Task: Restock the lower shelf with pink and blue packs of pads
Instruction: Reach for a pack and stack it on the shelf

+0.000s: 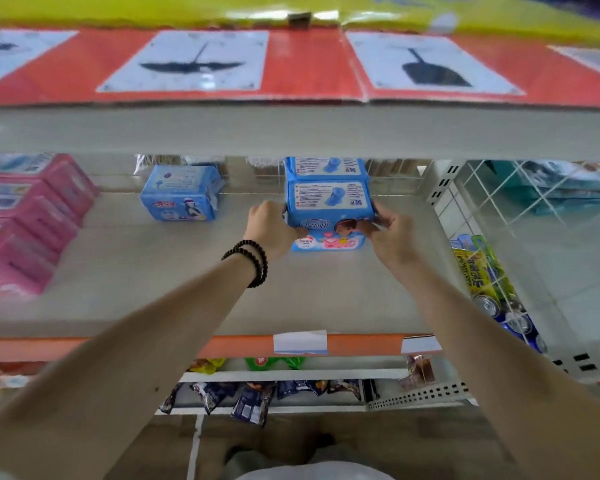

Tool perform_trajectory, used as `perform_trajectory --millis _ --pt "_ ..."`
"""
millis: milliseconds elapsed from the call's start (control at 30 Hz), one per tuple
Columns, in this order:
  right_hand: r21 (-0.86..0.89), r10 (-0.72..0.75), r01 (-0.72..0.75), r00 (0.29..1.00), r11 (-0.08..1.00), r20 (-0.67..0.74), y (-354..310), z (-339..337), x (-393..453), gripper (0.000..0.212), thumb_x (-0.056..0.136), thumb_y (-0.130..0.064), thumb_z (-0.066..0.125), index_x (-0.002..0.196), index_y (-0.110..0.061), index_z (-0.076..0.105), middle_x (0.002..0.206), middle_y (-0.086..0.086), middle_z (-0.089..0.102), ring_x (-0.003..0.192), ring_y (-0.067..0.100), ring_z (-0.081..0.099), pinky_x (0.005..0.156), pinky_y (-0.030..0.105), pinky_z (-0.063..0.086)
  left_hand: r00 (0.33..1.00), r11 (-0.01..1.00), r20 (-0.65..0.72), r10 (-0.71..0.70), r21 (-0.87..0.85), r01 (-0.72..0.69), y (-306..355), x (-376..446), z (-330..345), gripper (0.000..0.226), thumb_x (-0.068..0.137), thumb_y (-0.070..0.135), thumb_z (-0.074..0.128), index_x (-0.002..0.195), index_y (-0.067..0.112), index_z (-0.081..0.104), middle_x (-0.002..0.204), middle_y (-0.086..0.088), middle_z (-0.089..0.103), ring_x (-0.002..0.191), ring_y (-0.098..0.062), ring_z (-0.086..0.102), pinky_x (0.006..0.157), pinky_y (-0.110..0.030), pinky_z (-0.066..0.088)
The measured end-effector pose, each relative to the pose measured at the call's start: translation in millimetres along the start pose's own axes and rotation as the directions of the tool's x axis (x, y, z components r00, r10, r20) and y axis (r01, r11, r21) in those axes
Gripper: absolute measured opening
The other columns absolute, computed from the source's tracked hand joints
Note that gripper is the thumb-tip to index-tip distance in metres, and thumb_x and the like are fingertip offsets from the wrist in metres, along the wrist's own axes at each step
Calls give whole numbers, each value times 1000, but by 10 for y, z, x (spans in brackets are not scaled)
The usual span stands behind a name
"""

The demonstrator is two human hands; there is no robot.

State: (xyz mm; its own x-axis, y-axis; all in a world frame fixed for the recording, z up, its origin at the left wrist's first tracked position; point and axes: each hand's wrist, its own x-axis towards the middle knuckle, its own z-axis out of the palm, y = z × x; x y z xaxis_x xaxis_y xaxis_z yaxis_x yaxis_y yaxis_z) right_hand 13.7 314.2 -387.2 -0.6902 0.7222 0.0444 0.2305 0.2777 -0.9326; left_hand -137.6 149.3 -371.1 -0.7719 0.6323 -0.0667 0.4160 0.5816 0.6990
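Both hands, left (274, 226) and right (388, 230), grip one blue pack (329, 209) on the shelf (187, 289) (three blue packs visible, pink packs (25, 220) stacked at left).

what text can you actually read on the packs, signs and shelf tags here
None can be quoted with confidence.
Held blue pack: print blurred.
Other blue pack: red logo, unreadable.
Pink packs: blurred.
Shelf-edge tag: nothing legible.
White signs: pictures only.
Yellow can wrap: too blurred.

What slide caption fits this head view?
Both hands, left and right, set a blue pack on the shelf beside pink packs.
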Motion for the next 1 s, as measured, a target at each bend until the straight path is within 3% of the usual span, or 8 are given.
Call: perform_trajectory --millis 100,233,367,533,633,733,900,1000 --pt "4 14 -13 1000 1000 -9 -26 23 6 40 92 3 65 130 -7 65 117 10 71 107 17 64 74 10 53 1000 1000 9 -3 16 2 -9 33 -12 39 85 31 80 121 21 72 111 -3 69 109 -17 53 85 -21 35" --pt "-9 11 -11 1000 1000 4 -7 1 7 41 91 -1 68 131 -8 65 116 10 72 111 20 65 76 7 52 999 998 23 24 66 -25 -76 44 -13 39 85 38 78 121 25 71 109 -2 66 114 -22 50 87 -27 34" --pt "-64 2 -1 1000 998 18 -16 -26 18 42 90 -12 72 132 -17 65 117 4 72 113 16 65 88 20 53 998 993 21 64 97 -66 -64 73 -66 40 83 35 80 119 20 72 107 -2 66 107 -20 55 88 -31 48" --pt "-64 -15 16 1000 998 22 -78 -51 10 42 90 -7 72 131 -10 65 119 6 71 108 13 65 92 19 54 997 990 17 77 119 -78 -99 120 -60 43 79 40 83 117 22 73 111 -2 69 104 -18 61 89 -31 53" --pt "-102 -22 25 999 995 31 -112 -83 -19 40 91 -6 70 131 -9 64 120 1 69 106 10 65 95 16 51 994 986 -4 107 128 -105 -115 98 -55 41 81 41 80 115 22 73 107 1 72 99 -15 63 83 -25 47" --pt "-82 -1 3 999 997 34 -80 -71 6 45 90 -6 71 134 -10 63 117 2 72 110 13 67 100 30 53 991 982 -17 136 132 -133 -126 34 -51 38 86 41 75 120 25 69 107 6 71 97 -10 58 86 -22 40" --pt "-100 5 -3 1000 995 20 -62 -79 -9 48 89 -9 73 135 -13 62 117 4 72 107 16 68 77 8 50 989 983 32 141 110 -144 -90 -51 -70 47 89 40 72 132 22 61 122 1 66 106 -15 60 88 -25 47" --pt "-134 12 -13 1000 991 -10 -59 -76 -94 52 87 -20 77 136 -17 61 118 2 72 96 12 71 70 10 50 992 985 33 118 125 -121 -104 -90 -48 54 85 46 73 131 22 58 123 0 65 108 -19 59 86 -29 50"
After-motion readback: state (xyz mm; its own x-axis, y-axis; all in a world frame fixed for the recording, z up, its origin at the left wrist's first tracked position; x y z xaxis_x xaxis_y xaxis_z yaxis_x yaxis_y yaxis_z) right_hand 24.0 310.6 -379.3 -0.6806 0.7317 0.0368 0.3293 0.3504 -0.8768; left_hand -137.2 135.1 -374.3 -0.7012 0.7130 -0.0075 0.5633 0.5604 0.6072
